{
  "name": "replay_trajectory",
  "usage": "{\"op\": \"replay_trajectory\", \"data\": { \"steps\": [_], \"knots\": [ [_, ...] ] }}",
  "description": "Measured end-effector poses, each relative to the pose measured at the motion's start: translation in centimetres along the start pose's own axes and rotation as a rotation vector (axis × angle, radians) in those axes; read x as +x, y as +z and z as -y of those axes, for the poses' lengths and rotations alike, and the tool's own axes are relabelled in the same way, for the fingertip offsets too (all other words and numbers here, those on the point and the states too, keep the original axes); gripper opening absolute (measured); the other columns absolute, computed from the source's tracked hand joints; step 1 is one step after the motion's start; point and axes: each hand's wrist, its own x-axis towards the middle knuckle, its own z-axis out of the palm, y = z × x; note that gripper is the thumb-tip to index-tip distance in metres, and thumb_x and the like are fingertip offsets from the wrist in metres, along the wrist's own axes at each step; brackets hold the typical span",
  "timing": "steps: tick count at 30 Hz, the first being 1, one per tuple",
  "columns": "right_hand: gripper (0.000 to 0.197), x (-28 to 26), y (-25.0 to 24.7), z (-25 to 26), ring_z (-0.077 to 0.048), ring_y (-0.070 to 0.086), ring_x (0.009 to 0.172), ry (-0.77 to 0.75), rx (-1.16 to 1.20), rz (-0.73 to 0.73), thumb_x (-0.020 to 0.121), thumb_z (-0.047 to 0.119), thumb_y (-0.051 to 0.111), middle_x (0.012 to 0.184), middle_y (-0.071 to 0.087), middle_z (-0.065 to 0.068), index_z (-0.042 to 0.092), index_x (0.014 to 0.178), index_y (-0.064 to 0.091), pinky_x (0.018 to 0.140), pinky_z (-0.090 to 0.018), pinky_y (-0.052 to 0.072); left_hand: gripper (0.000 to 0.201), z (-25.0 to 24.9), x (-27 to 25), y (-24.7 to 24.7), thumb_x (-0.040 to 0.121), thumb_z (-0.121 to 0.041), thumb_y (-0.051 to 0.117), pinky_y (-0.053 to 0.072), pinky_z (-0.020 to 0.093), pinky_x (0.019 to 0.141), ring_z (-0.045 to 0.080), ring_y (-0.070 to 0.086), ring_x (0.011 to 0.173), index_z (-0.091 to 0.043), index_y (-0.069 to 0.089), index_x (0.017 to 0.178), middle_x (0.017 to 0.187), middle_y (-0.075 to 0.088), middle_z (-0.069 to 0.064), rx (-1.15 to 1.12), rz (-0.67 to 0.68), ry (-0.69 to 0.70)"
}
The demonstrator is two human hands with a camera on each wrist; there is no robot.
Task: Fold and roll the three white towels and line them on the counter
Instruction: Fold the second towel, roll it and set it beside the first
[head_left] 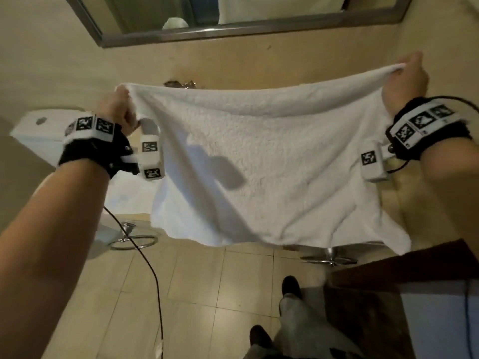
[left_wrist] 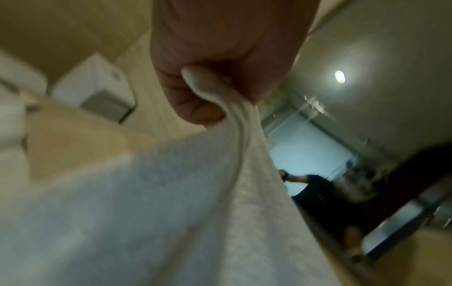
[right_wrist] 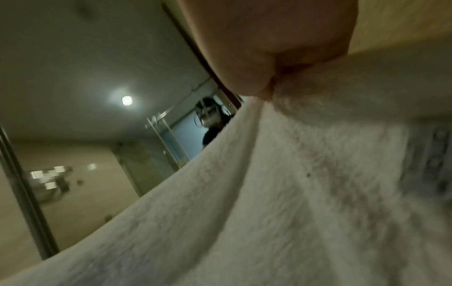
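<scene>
The white towel [head_left: 261, 161] hangs spread in the air over the floor, stretched from nine to three o'clock. The left hand [head_left: 118, 111] and right hand [head_left: 404, 81] each pinch an upper corner, arms raised and wide apart. Judging by this, the fold is only starting; next, bring the corners together evenly.

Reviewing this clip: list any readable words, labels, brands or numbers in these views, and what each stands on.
None can be read as text.
Wrist bands of the left hand and right hand: black-and-white square marker patterns only, no letters or digits.
White towel: no label or brand visible.
Both wrist views: too blurred to show any text.
</scene>
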Motion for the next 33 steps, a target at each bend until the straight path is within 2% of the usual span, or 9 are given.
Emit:
{"op": "replay_trajectory", "data": {
  "steps": [2,4,6,8,15,20,22,27,33],
  "knots": [
    [0.042,3.0,2.4,-1.5,-0.033,0.045,0.126,0.007,-0.182,0.107,0.098,0.015,0.034,0.139,0.045,-0.019,0.006,0.139,0.034,0.106,-0.043,0.037,0.029,0.1,1.1,2.2,0.099,-0.026,0.035,0.038,0.022,0.056,0.015,0.054,0.071,-0.006,0.057,0.101,0.083,0.054,0.002,0.360,-0.005,0.141],
    [0.039,4.9,4.4,-2.6,-0.038,0.044,0.125,-0.027,-0.334,0.219,0.098,0.014,0.037,0.137,0.044,-0.024,0.000,0.136,0.037,0.104,-0.045,0.036,0.025,0.8,3.2,4.3,0.097,-0.016,0.039,0.033,0.027,0.063,0.028,0.053,0.089,-0.002,0.059,0.104,0.094,0.050,0.018,0.662,0.011,0.274],
    [0.032,6.3,6.4,-3.3,-0.036,0.046,0.121,-0.066,-0.405,0.356,0.098,0.011,0.038,0.133,0.046,-0.022,-0.001,0.128,0.044,0.104,-0.044,0.036,0.018,1.9,5.6,6.3,0.096,-0.010,0.042,0.041,0.028,0.076,0.037,0.055,0.110,-0.010,0.058,0.105,0.111,0.056,0.027,0.815,0.047,0.253],
    [0.030,7.3,8.1,-4.1,-0.029,0.046,0.117,-0.105,-0.409,0.474,0.098,0.010,0.040,0.128,0.048,-0.016,-0.001,0.125,0.047,0.108,-0.045,0.032,0.029,2.7,6.9,7.9,0.096,-0.005,0.040,0.042,0.041,0.094,0.039,0.053,0.116,0.001,0.060,0.115,0.123,0.056,0.028,0.909,0.040,0.249],
    [0.033,11.0,11.2,-6.0,-0.042,0.047,0.117,-0.301,-0.575,0.473,0.085,-0.005,0.051,0.131,0.042,-0.024,0.005,0.116,0.059,0.103,-0.045,0.040,0.031,2.3,9.6,9.8,0.093,0.004,0.037,0.038,0.049,0.098,0.047,0.050,0.114,0.014,0.055,0.117,0.121,0.053,0.036,1.200,0.004,0.321],
    [0.031,13.3,10.1,-4.3,-0.049,0.040,0.118,-0.473,-0.698,0.283,0.087,-0.006,0.044,0.130,0.038,-0.033,-0.007,0.117,0.050,0.101,-0.053,0.035,0.039,0.5,11.1,8.7,0.090,0.003,0.038,0.037,0.050,0.099,0.048,0.048,0.116,0.002,0.051,0.127,0.124,0.050,0.035,1.192,-0.104,0.374],
    [0.027,13.0,9.9,-4.2,-0.050,0.043,0.112,-0.502,-0.707,0.317,0.091,-0.001,0.043,0.123,0.042,-0.034,-0.010,0.115,0.051,0.094,-0.054,0.038,0.040,0.9,10.6,8.4,0.091,0.001,0.037,0.037,0.050,0.099,0.050,0.048,0.115,-0.003,0.050,0.129,0.123,0.049,0.036,1.219,-0.063,0.386],
    [0.027,11.0,8.8,-5.7,-0.046,0.046,0.109,-0.490,-0.604,0.356,0.093,0.014,0.051,0.115,0.049,-0.033,-0.006,0.108,0.060,0.087,-0.049,0.038,0.041,4.2,8.8,8.4,0.091,0.000,0.038,0.033,0.051,0.096,0.045,0.044,0.112,-0.013,0.063,0.120,0.116,0.055,0.028,1.276,-0.071,0.523],
    [0.024,6.6,5.3,-6.7,-0.039,0.049,0.109,-0.359,-0.377,0.175,0.092,0.014,0.049,0.119,0.052,-0.026,-0.001,0.108,0.058,0.091,-0.043,0.039,0.030,7.6,6.7,5.4,0.090,-0.002,0.046,0.038,0.042,0.090,0.044,0.051,0.103,0.000,0.068,0.110,0.104,0.054,0.029,0.974,-0.030,0.648]
  ]
}}
